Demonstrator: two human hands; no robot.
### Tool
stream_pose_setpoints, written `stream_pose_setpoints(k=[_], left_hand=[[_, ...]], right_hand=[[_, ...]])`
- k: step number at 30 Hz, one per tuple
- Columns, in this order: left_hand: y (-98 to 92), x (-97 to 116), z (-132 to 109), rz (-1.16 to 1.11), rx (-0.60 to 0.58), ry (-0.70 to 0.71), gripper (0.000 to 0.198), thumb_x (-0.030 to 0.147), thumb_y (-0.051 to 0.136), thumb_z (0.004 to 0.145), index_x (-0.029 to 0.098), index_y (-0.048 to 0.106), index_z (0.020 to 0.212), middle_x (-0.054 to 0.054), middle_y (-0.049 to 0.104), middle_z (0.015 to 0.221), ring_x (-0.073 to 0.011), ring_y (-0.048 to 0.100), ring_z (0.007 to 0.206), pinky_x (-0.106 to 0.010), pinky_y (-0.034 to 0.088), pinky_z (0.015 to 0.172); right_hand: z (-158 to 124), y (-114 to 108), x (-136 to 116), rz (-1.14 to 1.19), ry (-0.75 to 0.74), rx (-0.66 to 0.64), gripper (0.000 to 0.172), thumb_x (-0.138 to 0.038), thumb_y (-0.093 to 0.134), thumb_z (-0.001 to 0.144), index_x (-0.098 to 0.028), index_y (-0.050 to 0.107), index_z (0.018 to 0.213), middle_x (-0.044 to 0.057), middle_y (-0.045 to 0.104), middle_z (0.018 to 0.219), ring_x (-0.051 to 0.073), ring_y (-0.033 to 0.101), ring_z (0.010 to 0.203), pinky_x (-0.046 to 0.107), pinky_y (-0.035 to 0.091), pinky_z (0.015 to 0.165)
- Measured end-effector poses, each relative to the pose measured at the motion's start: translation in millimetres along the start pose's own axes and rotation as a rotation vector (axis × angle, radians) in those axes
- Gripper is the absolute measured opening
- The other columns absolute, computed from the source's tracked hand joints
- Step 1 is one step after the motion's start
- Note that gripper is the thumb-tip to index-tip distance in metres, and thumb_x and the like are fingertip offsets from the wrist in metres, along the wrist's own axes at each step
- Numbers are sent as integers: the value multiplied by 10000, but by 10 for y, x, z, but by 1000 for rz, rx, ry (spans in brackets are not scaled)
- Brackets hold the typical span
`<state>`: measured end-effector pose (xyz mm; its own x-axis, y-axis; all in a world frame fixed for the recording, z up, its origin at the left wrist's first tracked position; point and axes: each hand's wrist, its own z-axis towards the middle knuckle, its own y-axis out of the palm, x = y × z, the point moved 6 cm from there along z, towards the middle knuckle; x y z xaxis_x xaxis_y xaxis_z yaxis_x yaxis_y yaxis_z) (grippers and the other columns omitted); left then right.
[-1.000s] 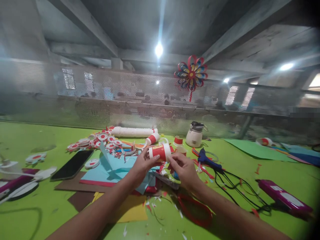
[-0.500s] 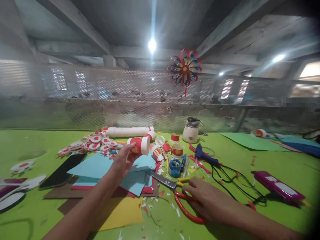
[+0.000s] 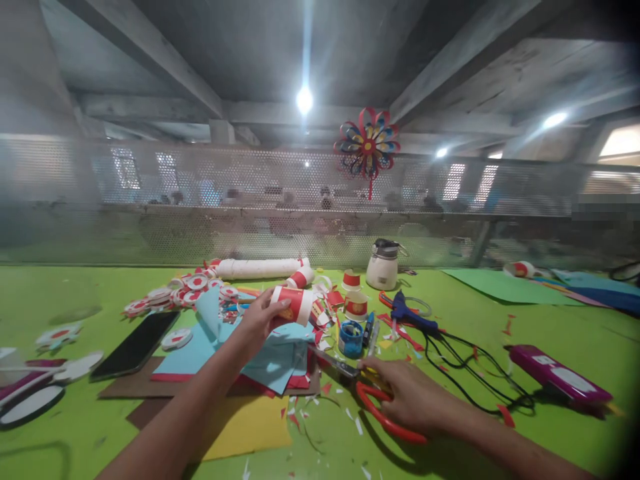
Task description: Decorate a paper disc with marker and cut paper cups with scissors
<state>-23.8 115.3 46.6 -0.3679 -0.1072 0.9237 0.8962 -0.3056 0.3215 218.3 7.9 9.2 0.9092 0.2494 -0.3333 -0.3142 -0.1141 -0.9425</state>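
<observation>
My left hand (image 3: pixel 263 313) is closed around a red and white paper cup (image 3: pixel 296 305), held tilted above light blue paper sheets (image 3: pixel 180 357). One corner of that paper stands folded up beside my left wrist. My right hand (image 3: pixel 400 387) grips scissors (image 3: pixel 375 408) by their orange-red and yellow handles. Their blades point left, low over the paper's right edge and apart from the cup. On the blue paper lies a small white and red disc (image 3: pixel 177 339). Cut cups (image 3: pixel 356 305) and paper scraps lie beyond my hands.
A dark phone (image 3: pixel 135 345) lies left of the paper stack. To the right are a blue glue gun (image 3: pixel 413 312) with black cords and a purple case (image 3: pixel 557 375). A blue tape roll (image 3: pixel 351 339), a white bottle (image 3: pixel 383 265) and a long white stack of cups (image 3: pixel 263 268) stand or lie farther back.
The cup in my left hand has shifted right and turned. My right hand has moved the scissors' handles closer together. A blue paper corner has lifted, and a disc now shows on the sheet.
</observation>
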Motion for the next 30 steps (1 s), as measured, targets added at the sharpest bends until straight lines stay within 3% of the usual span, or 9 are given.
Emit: stream_pose_setpoints(k=[4,7,12,15,18,21,26,30], left_hand=[[-71,45,39,-57,27,39,439,333,777,691,115,627,1041,-74,707,921,-183,653,812,-312,550,755],[-146,109,77,-106,47,83,380,362,761,704,84,651,939,-103,708,914,-198,657,851,-314,543,797],[-180,195,89,-152,35,180,406,308,779,691,118,610,1007,-89,696,968,-202,661,899,-316,537,816],[-153,225,54,-160,19,223,465,253,807,659,158,563,1043,-55,682,939,-193,662,865,-341,552,800],[-114,280,-6,-154,-6,238,523,205,819,643,192,535,1081,-43,669,953,-199,661,862,-376,569,784],[-89,362,-75,-133,-20,239,571,175,813,650,214,532,1145,-40,664,979,-182,659,830,-334,574,736],[-54,450,-135,-37,-59,232,726,192,802,670,247,473,1315,-55,660,1048,-168,650,849,-277,547,752],[-40,456,-121,72,-83,315,765,140,827,628,274,479,1296,-46,625,1128,-156,627,910,-244,525,781]], right_hand=[[-104,-111,-41,309,-55,-2,466,-232,580,762,-245,601,1227,75,712,1020,259,659,913,346,497,795],[-137,-160,14,559,-86,-66,535,-307,604,766,-259,536,1294,81,689,1039,265,660,941,363,515,814],[-3,-280,85,789,-157,24,644,-397,689,680,-252,489,1275,118,633,1103,290,663,937,421,521,815],[128,-334,-37,820,-161,8,605,-479,695,705,-210,502,1212,81,633,942,273,638,914,430,504,841],[208,-428,-208,765,-181,-8,524,-507,667,775,-204,505,1171,70,621,948,248,606,943,397,488,859],[227,-491,-299,707,-223,-18,540,-582,583,830,-186,472,1180,72,617,921,234,609,896,392,486,839],[246,-416,-255,698,-299,-22,511,-597,466,897,-178,441,1189,55,599,860,198,606,793,370,484,785],[265,-282,-181,765,-299,-44,425,-555,511,882,-214,465,1132,13,563,805,171,581,714,324,493,692]])
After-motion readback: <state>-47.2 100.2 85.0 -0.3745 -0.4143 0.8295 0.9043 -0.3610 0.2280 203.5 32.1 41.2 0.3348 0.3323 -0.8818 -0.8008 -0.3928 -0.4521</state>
